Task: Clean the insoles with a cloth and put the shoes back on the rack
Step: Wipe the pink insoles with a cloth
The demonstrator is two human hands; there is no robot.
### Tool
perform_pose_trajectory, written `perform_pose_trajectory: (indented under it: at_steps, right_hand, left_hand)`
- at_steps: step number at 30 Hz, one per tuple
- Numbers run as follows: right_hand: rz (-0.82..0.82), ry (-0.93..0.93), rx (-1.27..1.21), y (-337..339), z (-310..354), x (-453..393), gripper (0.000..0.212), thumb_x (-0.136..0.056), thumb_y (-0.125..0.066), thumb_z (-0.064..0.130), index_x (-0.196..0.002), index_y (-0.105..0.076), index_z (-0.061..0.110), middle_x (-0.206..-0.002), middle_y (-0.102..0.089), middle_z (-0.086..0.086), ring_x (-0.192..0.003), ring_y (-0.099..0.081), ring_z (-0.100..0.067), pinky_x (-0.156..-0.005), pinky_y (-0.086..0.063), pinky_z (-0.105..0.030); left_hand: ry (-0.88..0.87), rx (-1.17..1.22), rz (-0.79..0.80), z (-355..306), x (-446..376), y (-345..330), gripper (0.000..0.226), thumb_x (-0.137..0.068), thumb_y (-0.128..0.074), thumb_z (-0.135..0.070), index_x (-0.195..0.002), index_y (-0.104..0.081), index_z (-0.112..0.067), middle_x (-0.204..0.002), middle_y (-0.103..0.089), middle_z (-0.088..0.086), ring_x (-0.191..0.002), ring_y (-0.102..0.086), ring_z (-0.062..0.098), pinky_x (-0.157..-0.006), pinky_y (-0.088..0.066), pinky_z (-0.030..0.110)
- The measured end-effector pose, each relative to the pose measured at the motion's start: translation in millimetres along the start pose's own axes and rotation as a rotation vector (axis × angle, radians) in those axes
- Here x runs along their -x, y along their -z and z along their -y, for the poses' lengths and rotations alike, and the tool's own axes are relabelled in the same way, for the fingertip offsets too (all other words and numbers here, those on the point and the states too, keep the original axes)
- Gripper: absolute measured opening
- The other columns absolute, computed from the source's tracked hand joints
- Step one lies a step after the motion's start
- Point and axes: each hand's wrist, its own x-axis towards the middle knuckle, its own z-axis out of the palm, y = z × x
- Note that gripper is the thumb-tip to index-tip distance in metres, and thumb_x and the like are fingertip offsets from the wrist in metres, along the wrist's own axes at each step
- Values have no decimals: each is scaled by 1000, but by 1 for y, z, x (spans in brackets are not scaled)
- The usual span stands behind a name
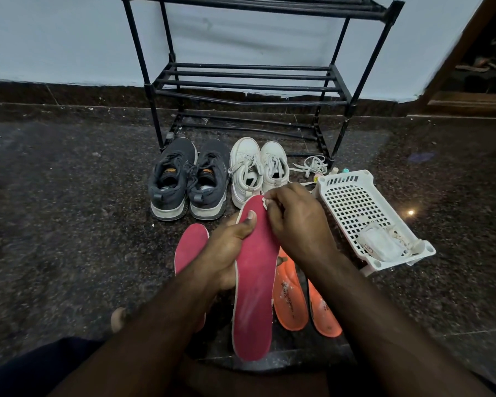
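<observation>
Here, a person seated on the floor holds a red insole (255, 282) upright, the left hand (226, 247) gripping its edge, thumb on top, while the right hand (295, 222) pinches what seems to be a small white cloth (265, 202) against its tip. Pressed hard there, the insole could bend or slip from the grip onto the orange insoles (291, 299) just beneath. The shoes (215, 179) sit before the empty rack (246, 81), a white basket (364, 213) crowding the right; open floor lies left.
</observation>
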Motion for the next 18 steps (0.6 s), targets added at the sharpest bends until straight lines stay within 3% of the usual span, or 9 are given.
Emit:
perform_pose_trajectory:
  at_steps: [6,13,18]
  right_hand:
    - [117,-27,48,-1,-11,5,10,-84,-64,7,-90,-71,7,-87,-64,-10,-85,-62,-28,-78,-39,-27]
    - [-52,37,-69,-1,-3,2,9,-85,-67,5,-93,-71,5,-89,-66,-6,-86,-62,-21,-82,-40,-18]
    - [-111,119,-89,-1,-3,4,7,-86,-67,4,-91,-71,5,-89,-66,-5,-85,-61,-19,-81,-48,-27]
  left_hand:
    - [20,43,-29,-5,1,3,48,-103,-53,-29,-142,-46,-2,-101,-70,22,-76,-73,33,-60,-59,50]
    - [-19,0,-13,-1,-1,2,45,-104,-52,-28,-140,-48,-3,-108,-68,24,-82,-71,36,-68,-58,53]
    - [-21,29,19,2,2,-4,38,-105,-50,-25,-138,-53,-7,-98,-72,19,-79,-72,32,-64,-60,49]
